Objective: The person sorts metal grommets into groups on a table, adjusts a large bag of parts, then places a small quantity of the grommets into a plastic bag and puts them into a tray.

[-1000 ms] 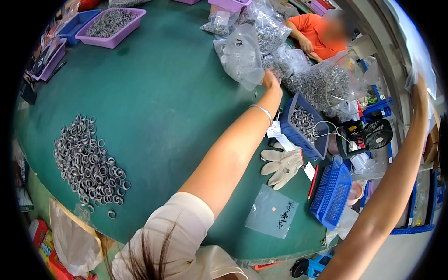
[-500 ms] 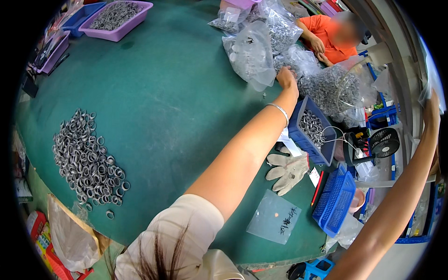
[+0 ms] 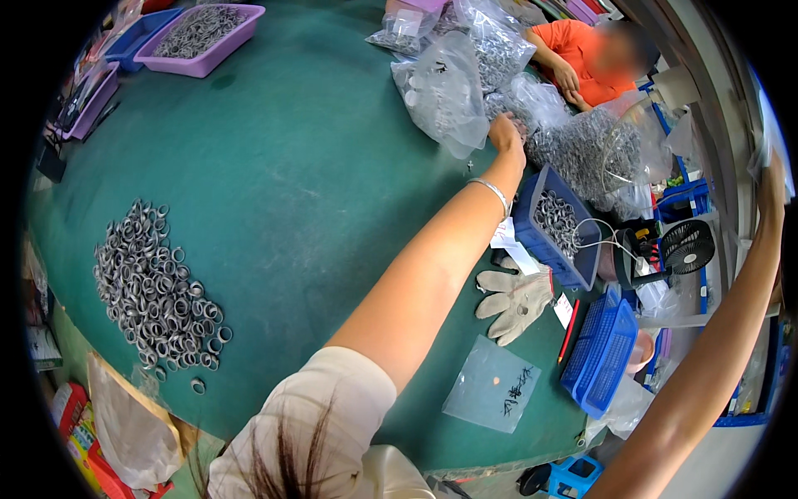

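Observation:
My left hand (image 3: 506,131) reaches across the table to the clear plastic bags, its fingers curled against their edge; what they grip is hidden. Beside it lie a whitish plastic bag (image 3: 445,96) and a large clear bag (image 3: 594,154) full of small grey metal pieces. My right hand (image 3: 771,179) is raised at the far right rim, closed on a thin clear plastic bag (image 3: 765,150); its fingers are small and partly hidden. A blue bin (image 3: 532,218) of grey rings stands just nearer than my left hand.
A pile of grey rings (image 3: 162,291) lies at the left. A grey work glove (image 3: 515,301), red pencil (image 3: 569,331), marked plastic bag (image 3: 490,384), blue baskets (image 3: 598,353) and small black fan (image 3: 687,247) are at the right. A person in orange (image 3: 586,62) sits across; a purple tray (image 3: 199,65) stands far left.
The view has shifted slightly. My left hand remains at the bags, and my right hand is still up at the thin plastic bag.

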{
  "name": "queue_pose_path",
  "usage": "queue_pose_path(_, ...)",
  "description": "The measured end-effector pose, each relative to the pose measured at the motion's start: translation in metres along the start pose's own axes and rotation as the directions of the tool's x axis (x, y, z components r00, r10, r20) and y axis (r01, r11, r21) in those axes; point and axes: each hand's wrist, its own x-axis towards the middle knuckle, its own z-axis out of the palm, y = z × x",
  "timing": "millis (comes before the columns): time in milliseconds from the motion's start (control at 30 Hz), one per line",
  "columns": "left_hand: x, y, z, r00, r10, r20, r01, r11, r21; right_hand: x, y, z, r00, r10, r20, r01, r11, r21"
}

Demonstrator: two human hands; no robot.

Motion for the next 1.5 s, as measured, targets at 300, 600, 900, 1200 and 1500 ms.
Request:
queue_pose_path(300,-0.002,0.007,-0.007,1.0,-0.005,0.027,0.004,0.998,0.056,-0.022,-0.005,-0.002,1.0,0.017,-0.019,-0.018,0.999,-0.035)
queue_pose_path(600,-0.003,0.01,-0.016,0.994,0.011,0.109,-0.026,0.99,0.136,-0.035,-0.006,-0.007,0.999,0.027,-0.034,-0.029,0.998,-0.055)
queue_pose_path(900,-0.005,0.003,-0.016,0.993,0.001,0.115,-0.018,0.989,0.146,-0.041,-0.001,-0.009,0.998,0.042,-0.038,-0.043,0.998,-0.05)
queue_pose_path(1200,0.0,0.0,-0.021,0.994,-0.037,0.106,0.021,0.989,0.148,-0.04,0.003,-0.008,0.998,0.046,-0.034,-0.048,0.998,-0.045)
queue_pose_path(1500,-0.005,0.005,-0.03,0.992,-0.052,0.117,0.032,0.985,0.17,-0.038,0.005,-0.006,0.998,0.054,-0.036,-0.055,0.997,-0.046)
